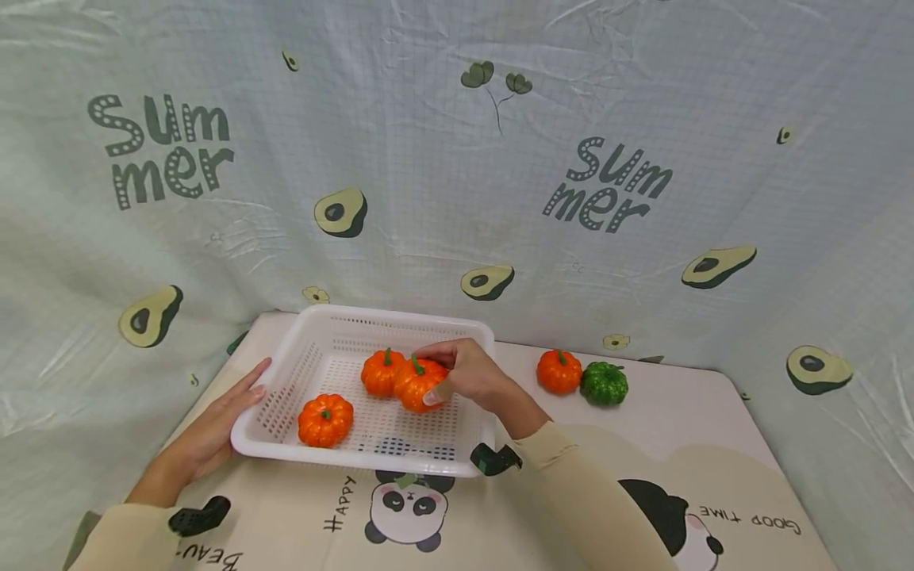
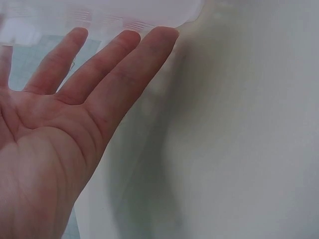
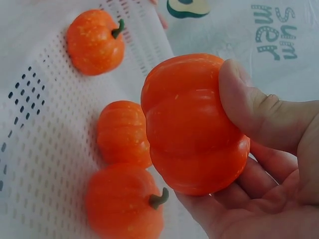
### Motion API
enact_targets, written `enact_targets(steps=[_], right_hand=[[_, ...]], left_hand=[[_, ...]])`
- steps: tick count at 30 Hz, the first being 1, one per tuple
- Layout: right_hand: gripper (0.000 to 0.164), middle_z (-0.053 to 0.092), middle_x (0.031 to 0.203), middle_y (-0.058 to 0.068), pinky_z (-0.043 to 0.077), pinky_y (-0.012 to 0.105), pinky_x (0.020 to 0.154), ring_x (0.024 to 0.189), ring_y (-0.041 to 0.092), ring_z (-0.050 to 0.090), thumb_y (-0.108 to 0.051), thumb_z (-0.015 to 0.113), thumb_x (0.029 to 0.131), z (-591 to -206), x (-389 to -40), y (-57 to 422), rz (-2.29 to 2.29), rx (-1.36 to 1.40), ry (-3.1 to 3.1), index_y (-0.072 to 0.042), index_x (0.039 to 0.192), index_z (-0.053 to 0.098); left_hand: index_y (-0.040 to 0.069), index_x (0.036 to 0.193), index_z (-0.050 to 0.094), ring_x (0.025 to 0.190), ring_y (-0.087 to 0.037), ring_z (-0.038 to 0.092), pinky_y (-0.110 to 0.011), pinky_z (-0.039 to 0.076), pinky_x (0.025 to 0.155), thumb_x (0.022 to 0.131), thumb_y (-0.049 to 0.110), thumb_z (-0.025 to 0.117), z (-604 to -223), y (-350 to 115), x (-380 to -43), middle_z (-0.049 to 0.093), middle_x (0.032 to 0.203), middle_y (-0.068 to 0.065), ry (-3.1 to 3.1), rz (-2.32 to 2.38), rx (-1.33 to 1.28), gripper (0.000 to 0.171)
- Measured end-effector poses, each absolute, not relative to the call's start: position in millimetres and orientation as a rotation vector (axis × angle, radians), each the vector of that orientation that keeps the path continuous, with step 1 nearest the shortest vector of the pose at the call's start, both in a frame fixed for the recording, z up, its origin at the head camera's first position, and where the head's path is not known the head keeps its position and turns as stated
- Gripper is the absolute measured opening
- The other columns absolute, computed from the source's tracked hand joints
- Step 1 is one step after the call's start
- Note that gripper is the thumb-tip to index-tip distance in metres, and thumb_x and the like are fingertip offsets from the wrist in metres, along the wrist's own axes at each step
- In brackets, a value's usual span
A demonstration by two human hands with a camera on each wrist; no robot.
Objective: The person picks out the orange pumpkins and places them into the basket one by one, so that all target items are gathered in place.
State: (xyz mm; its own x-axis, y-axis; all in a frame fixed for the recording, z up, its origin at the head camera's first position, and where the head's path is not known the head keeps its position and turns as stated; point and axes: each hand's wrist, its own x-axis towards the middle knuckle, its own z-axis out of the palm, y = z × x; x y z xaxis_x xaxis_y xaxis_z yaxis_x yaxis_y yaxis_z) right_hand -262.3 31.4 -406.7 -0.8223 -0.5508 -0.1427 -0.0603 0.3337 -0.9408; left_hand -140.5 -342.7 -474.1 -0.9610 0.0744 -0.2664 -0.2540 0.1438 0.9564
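Observation:
My right hand (image 1: 467, 371) holds an orange toy pumpkin (image 3: 194, 124) above the right part of a white perforated plastic basket (image 1: 364, 457). In the right wrist view, the thumb presses one side of it and the fingers curl beneath. Three other orange pumpkins are in the basket: one apart (image 3: 94, 42), and two close together, a middle one (image 3: 122, 133) and a nearer one (image 3: 122, 204). The head view shows only two of these plainly. My left hand (image 1: 214, 424) lies along the basket's left side, fingers extended, fingertips at its wall (image 2: 134, 10).
Right of the basket, an orange pumpkin (image 1: 559, 371) and a green pumpkin (image 1: 604, 384) sit side by side on the table (image 1: 685, 412). A printed curtain (image 1: 428, 159) hangs behind and around the table. Panda pictures are printed on the tabletop.

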Motion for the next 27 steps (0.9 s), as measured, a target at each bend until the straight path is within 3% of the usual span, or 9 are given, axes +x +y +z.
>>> enact_targets(steps=[27], right_hand=[[0.061,0.072,0.137,0.006,0.053,0.041,0.111,0.126,0.024,0.065,0.014,0.082,0.070,-414,-267,15,-1.407,-0.572,2.107,-0.011,0.125,0.077]], left_hand=[[0.049,0.164,-0.003,0.153,-0.060,0.017,-0.064,0.055,0.100,0.111,0.048,0.041,-476,-344,-140,-0.005,0.176,-0.019,2.163,1.906,-0.166,0.069]])
